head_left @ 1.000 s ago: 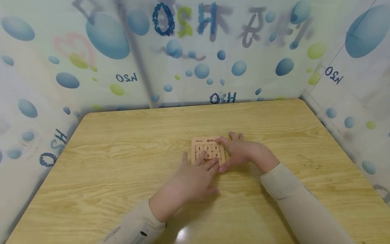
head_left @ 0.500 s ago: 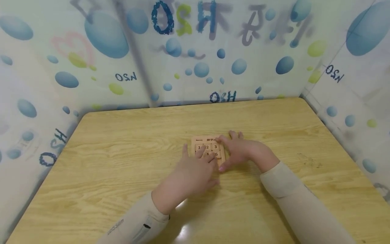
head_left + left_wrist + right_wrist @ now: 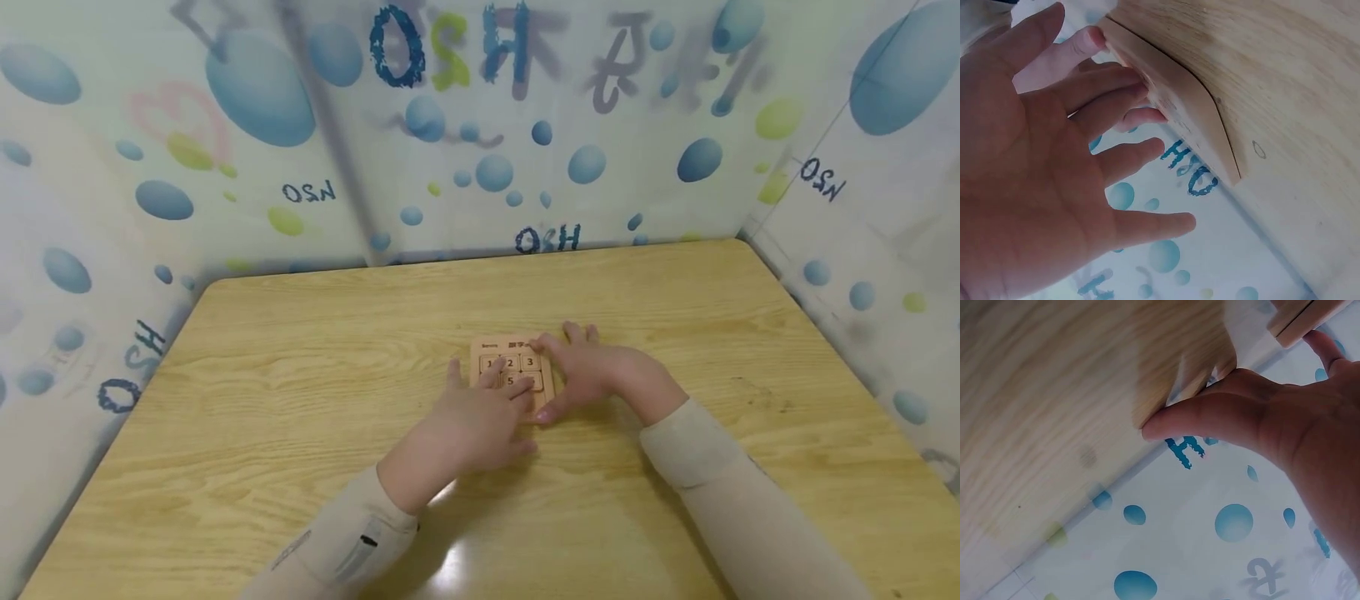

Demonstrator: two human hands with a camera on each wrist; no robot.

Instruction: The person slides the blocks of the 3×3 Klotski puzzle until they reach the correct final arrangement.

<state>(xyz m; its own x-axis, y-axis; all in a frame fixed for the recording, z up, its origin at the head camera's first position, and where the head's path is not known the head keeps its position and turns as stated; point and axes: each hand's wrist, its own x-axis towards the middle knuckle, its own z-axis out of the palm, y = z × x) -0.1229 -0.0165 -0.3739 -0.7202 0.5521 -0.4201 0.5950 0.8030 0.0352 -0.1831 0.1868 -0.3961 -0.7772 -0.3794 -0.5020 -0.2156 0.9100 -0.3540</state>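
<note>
A light wooden number slide puzzle [image 3: 483, 344] lies on the table, tiles 1, 2, 3 and 5 readable in the head view. My left hand [image 3: 476, 429] reaches over it from the front, fingers spread and mostly straight, two fingertips at the tiles. The lower tiles are hidden under this hand. In the left wrist view, the left hand [image 3: 1066, 162] shows its palm, with the puzzle's side edge [image 3: 1191, 94] beyond the fingertips. My right hand [image 3: 596, 371] holds the puzzle's right side, a finger at the top corner and the thumb at the lower corner.
The wood-grain table [image 3: 300, 358] spreads around the puzzle on all sides. Behind its far edge stands a white wall covering [image 3: 480, 225] with blue and green drops. Similar side panels [image 3: 862, 242] border the table left and right.
My left hand has shifted slightly forward, its fingertips passing from the lower tiles to higher ones. The right hand and the puzzle have stayed nearly in place.
</note>
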